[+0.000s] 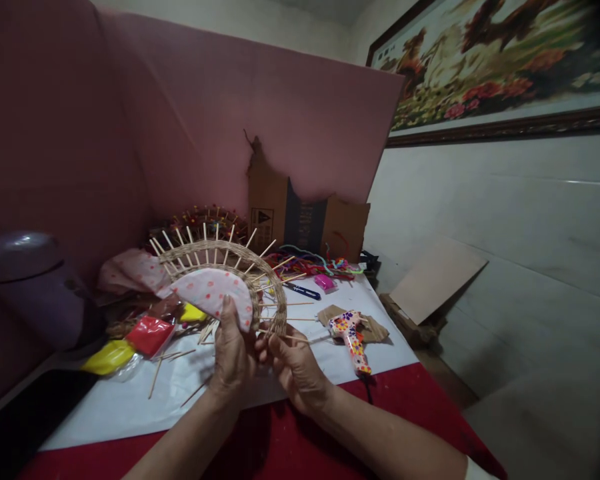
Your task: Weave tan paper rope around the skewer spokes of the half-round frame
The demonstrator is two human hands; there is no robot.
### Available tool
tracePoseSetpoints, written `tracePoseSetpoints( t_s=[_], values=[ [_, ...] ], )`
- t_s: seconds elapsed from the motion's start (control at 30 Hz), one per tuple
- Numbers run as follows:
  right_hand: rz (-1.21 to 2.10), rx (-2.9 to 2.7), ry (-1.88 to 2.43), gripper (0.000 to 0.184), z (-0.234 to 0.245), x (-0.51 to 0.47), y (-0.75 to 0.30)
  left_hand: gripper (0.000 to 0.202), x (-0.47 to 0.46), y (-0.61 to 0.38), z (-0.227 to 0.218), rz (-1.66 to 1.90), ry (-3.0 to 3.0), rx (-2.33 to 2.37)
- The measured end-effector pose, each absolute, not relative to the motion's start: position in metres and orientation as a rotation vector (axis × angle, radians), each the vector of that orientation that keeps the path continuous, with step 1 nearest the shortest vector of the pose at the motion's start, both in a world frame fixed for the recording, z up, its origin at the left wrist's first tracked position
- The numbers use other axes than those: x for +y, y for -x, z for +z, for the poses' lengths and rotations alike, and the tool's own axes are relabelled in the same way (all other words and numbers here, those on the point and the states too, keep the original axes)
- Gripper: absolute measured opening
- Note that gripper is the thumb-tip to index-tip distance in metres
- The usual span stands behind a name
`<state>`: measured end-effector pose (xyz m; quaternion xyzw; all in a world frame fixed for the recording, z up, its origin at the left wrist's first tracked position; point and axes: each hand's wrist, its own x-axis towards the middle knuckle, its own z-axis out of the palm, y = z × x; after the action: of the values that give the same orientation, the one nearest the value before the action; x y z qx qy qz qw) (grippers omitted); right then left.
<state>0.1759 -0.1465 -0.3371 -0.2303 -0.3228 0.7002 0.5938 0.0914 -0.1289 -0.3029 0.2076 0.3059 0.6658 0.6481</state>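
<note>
One purple container [40,293] stands at our far left, with a dark slab [40,407] in front of it at the near corner of the surface [130,413]. Next to these we see a yellow packet [107,358] touching a red packet [151,335]; a dotted cloth [127,272] lies bunched behind them. Loose sticks [155,379] are scattered to the right of the packets. Farther back, partly hidden, a beaded piece [197,217] rests near the pink wall [220,100].

In the middle we hold the fan [210,290] up above the surface, tilted, its sticks spreading out through woven bands around a dotted half-disc. Our left hand [234,353] is closed on its lower edge, thumb flat on the half-disc and fingers mostly hidden behind. Our right hand [296,367] has its fingers pinched together at the band's lower right end; we cannot tell whether they grip twine or a stick there.

Behind the fan stands a torn box [267,200]. To the right we find a blue cutter [304,291], tangled pipe cleaners [340,267] and a pink packet [325,283], then a flowered glue gun [351,337] across some cardboard [379,329]. Past the surface, a board [437,280] leans by the wall, below a framed picture [500,73].
</note>
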Motion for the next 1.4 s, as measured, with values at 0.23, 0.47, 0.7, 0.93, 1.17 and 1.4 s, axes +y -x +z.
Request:
tracePoseSetpoints(
  t_s=[0.23,0.47,0.7,0.93,1.17,1.4],
  values=[
    [1.655,-0.696,0.468,0.015,-0.338,-0.142,-0.180,0.026,-0.120,-0.092,-0.310,1.735,-0.482,0.593],
    [1.567,-0.666,0.456,0.017,-0.334,-0.134,-0.191,0.009,-0.119,-0.086,-0.308,1.688,-0.416,0.587],
    [1.479,-0.659,0.518,0.026,-0.328,-0.128,-0.199,0.005,-0.121,-0.083,-0.304,1.609,-0.388,0.592],
    [1.394,-0.764,0.696,0.030,-0.326,-0.135,-0.196,0.005,-0.118,-0.079,-0.302,1.661,-0.387,0.641],
    [1.182,-1.013,0.821,0.023,-0.327,-0.134,-0.200,0.004,-0.117,-0.076,-0.305,1.677,-0.408,0.662],
    [0.804,-1.225,1.042,0.030,-0.326,-0.139,-0.204,0.006,-0.120,-0.077,-0.301,1.711,-0.395,0.637]
  ],
)
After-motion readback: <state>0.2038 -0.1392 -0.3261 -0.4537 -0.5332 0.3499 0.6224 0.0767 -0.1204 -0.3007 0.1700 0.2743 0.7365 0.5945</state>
